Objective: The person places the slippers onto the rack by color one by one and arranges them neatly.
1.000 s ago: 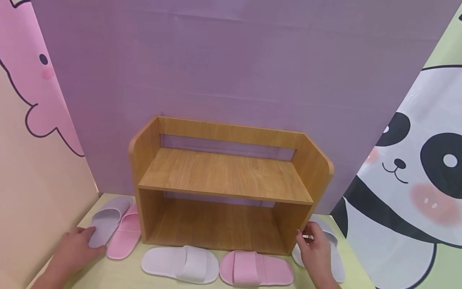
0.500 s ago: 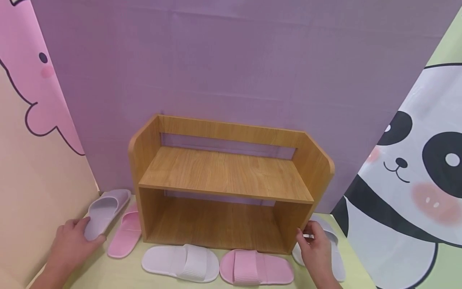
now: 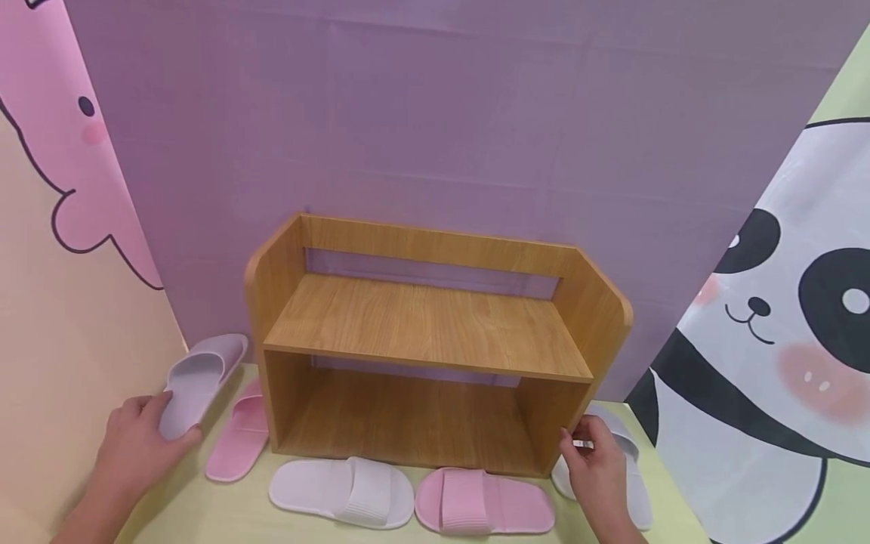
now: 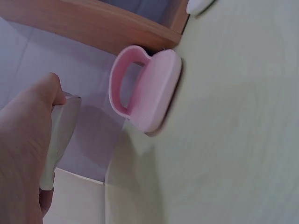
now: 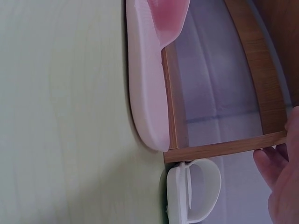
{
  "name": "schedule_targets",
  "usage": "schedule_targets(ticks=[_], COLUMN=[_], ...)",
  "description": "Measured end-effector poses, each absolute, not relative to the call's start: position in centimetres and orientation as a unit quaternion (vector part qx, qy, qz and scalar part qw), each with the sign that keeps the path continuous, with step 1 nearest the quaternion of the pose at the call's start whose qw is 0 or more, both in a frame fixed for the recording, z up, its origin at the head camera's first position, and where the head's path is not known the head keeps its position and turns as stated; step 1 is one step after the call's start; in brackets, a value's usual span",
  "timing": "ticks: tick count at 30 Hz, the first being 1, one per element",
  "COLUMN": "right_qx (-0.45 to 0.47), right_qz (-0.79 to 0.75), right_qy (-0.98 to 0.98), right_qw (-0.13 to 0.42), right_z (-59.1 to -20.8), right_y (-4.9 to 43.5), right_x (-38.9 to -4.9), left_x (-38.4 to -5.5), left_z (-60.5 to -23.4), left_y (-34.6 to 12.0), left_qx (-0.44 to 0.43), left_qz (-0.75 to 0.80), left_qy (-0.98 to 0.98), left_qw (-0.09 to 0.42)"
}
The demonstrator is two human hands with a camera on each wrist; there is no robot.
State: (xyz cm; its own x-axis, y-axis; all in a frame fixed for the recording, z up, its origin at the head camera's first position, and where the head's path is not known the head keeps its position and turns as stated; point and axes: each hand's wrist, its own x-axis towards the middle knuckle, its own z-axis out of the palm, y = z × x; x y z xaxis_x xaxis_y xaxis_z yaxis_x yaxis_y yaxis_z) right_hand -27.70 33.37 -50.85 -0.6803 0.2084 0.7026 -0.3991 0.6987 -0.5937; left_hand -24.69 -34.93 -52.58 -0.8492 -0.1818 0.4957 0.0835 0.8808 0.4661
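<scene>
A pale lavender slipper (image 3: 195,391) is raised off the table at the left, toe end up and back. My left hand (image 3: 139,446) pinches its heel end, thumb on one face and fingers on the other; the left wrist view shows this slipper (image 4: 64,128) edge-on, apart from the table. Below and right of it lies a pink slipper (image 3: 236,446), against the shelf's left side. The two-tier wooden shelf (image 3: 428,321) stands upright at the centre. At its right side panel's front edge, my right hand (image 3: 598,476) grips the panel between thumb and fingers, as the right wrist view shows (image 5: 285,172).
In front of the shelf lie a white slipper (image 3: 309,487) and a pink slipper (image 3: 519,508). Another whitish slipper (image 3: 635,491) is partly hidden behind my right hand. A purple backdrop (image 3: 435,113) and printed side panels, one with a panda (image 3: 761,423), surround the pale yellow table (image 3: 183,521).
My left hand has lifted the lavender slipper from the table and moved it slightly up and back, away from the pink one. My right hand stays on the shelf.
</scene>
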Motion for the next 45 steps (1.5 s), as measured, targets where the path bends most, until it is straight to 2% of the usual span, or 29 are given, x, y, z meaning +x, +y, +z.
schedule_targets(ticks=[18, 30, 38, 45], right_qx=[0.04, 0.056, 0.035, 0.038], right_qz=[0.377, 0.375, 0.37, 0.376], right_qy=[-0.841, -0.837, -0.848, -0.845], right_qw=[0.385, 0.395, 0.379, 0.378], right_z=[-51.1, -51.3, -51.3, -51.2], right_y=[33.8, 33.6, 33.6, 33.6], right_x=[-27.9, -28.0, -28.0, -28.1], left_x=[-24.5, -24.3, -24.0, -24.2], left_z=[-48.7, -45.7, -44.0, -42.2], left_y=[-31.7, -30.0, -29.4, -29.2], left_qx=[0.069, 0.068, 0.064, 0.034], left_qz=[-0.287, -0.305, -0.301, -0.299], left_qy=[-0.896, -0.865, -0.86, -0.834], left_qw=[0.332, 0.393, 0.408, 0.463])
